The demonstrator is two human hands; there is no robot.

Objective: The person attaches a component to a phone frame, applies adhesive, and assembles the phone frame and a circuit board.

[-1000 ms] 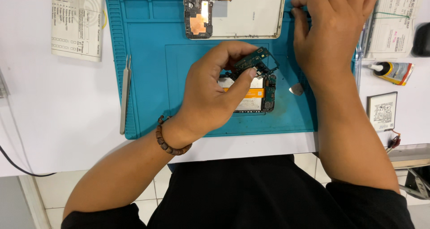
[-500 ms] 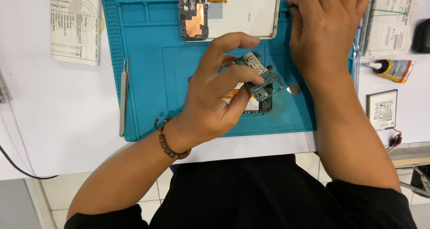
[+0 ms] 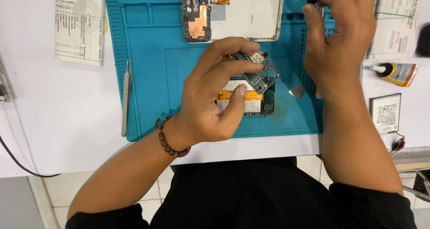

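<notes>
My left hand (image 3: 210,99) pinches a small green circuit board (image 3: 257,70) between fingers and thumb, lifted above an opened phone body (image 3: 251,101) with an orange and white battery, lying on the blue work mat (image 3: 148,54). My right hand (image 3: 338,36) is raised over the mat's right side, fingers curled, with a small dark tip showing at its fingertips near the top; what it holds is mostly hidden. A phone back frame (image 3: 244,16) with a copper patch and camera block lies at the top of the mat.
Metal tweezers (image 3: 126,97) lie along the mat's left edge. A grey pick (image 3: 297,91) rests on the mat's right. A printed sheet (image 3: 79,23) sits at left; papers, a glue tube (image 3: 396,72) and a small boxed part (image 3: 385,112) at right.
My left hand has lifted the circuit board up and to the right off the phone body. My right hand has risen from the mat toward the upper right.
</notes>
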